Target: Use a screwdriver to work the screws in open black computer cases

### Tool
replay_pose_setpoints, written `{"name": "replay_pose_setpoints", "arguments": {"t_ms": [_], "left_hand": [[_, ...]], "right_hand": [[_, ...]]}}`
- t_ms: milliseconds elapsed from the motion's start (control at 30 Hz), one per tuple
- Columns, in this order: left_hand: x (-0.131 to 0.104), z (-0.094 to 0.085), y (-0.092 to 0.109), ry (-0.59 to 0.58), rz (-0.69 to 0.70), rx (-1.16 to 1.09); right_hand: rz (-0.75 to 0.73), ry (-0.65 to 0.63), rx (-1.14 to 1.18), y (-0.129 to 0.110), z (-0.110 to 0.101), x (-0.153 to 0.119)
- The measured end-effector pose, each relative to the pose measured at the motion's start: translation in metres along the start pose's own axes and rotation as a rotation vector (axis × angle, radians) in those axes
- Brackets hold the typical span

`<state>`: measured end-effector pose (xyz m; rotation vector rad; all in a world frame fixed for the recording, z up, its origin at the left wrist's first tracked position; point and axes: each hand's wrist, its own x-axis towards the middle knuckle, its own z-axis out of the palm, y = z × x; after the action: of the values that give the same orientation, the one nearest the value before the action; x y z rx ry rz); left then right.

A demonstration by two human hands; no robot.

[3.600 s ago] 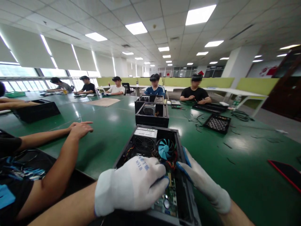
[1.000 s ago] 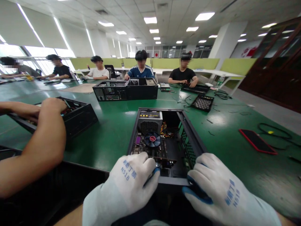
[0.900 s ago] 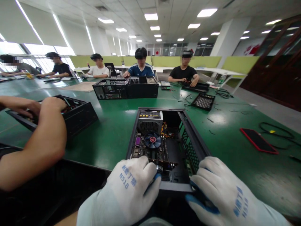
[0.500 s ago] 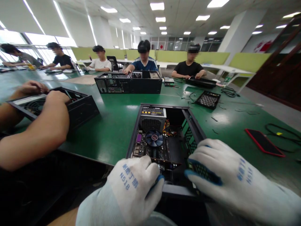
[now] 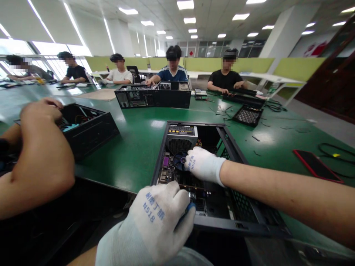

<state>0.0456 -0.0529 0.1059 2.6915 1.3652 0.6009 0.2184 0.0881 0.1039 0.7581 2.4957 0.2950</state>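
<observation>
An open black computer case point(image 5: 226, 135) lies on its side in front of me, showing a silver power supply point(image 5: 181, 142), a motherboard with a purple port point(image 5: 165, 162) and a dark cooling fan point(image 5: 179, 161). My left hand point(image 5: 166, 218), in a white glove with blue fingertips, is closed at the case's near left corner, beside a thin expansion card point(image 5: 191, 187). What it grips is hidden. My right hand point(image 5: 197, 163), gloved alike, reaches across into the case. Its curled fingers are at the fan's right side; their tips are hidden.
At left, a co-worker's bare arms point(image 5: 47, 147) work in another case point(image 5: 91, 129). Across the green table point(image 5: 133, 147), people handle a further case point(image 5: 172, 95) and dark parts. A red-edged black phone-like slab point(image 5: 317, 166), cables point(image 5: 274, 106) and a black tray point(image 5: 247, 115) lie at right.
My right hand has moved from the case's right edge inward and left to the fan. My left hand has stayed nearly in place. The neighbouring co-worker's arms have shifted.
</observation>
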Motion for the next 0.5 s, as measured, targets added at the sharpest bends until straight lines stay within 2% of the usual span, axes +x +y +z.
{"name": "replay_pose_setpoints", "arguments": {"t_ms": [167, 367, 500], "left_hand": [[0.001, 0.001, 0.000, 0.015, 0.000, 0.007], [0.002, 0.001, 0.000, 0.028, 0.009, -0.011], [0.002, 0.001, 0.000, 0.005, 0.003, -0.014]], "right_hand": [[-0.064, 0.043, 0.031, 0.006, 0.006, -0.002], [0.002, 0.171, 0.089, 0.015, 0.012, -0.026], [0.062, 0.194, 0.103, 0.023, 0.017, -0.045]]}}
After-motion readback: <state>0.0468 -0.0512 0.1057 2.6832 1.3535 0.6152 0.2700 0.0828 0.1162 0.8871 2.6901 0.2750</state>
